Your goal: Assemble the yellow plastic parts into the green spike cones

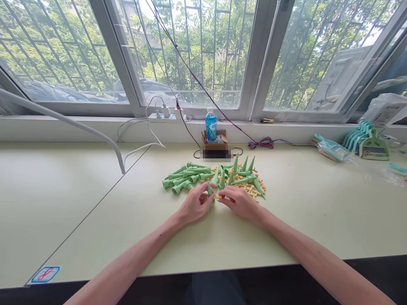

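Between the thumb and fingers of my left hand point(197, 202) stands a green plastic spike point(209, 189), its tip pointing up. My right hand point(238, 201) pinches a small yellow plastic peg point(218, 196), whose end meets the side of the spike. Just beyond my hands lies a heap of loose parts. Green tubes with ribbed caps point(182, 178) are on its left. Several more green spikes point(235, 164) stand upright or lie over to the right, among many yellow pegs point(254, 191). My fingers cover the lower part of the held spike.
Behind the heap, a blue drink bottle point(210, 126) stands at a small cardboard box point(222, 136). A coiled cable point(261, 143) lies to its right. Small green dustpans point(374, 146) stand far right. At left, a white tube point(79, 123) arches down to the table. Windows line the back.
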Available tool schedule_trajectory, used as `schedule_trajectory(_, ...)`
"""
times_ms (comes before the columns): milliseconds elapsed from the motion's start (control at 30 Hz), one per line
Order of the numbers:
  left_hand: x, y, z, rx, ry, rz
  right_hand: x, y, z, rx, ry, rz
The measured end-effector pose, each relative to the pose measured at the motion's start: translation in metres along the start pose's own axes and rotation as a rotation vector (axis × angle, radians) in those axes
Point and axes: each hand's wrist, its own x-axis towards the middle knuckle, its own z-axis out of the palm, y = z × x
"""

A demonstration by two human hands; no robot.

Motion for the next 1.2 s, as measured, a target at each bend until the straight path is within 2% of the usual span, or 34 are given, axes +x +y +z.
schedule_trajectory(533,0.0002,0.0007,-0.0004,0.005,-0.002,0.007,0.0006,-0.0046,-0.0019,-0.008,-0.034,0.030)
schedule_trajectory(833,0.0007,0.0006,-0.0006,0.014,0.010,0.008,-0.0008,-0.0080,-0.0030,0.043,-0.061,0.159)
schedule_trajectory(1200,0.0001,0.0029,-0.0013,0.014,-0.005,0.002,-0.0006,-0.0072,-0.0024,-0.019,-0.085,0.119)
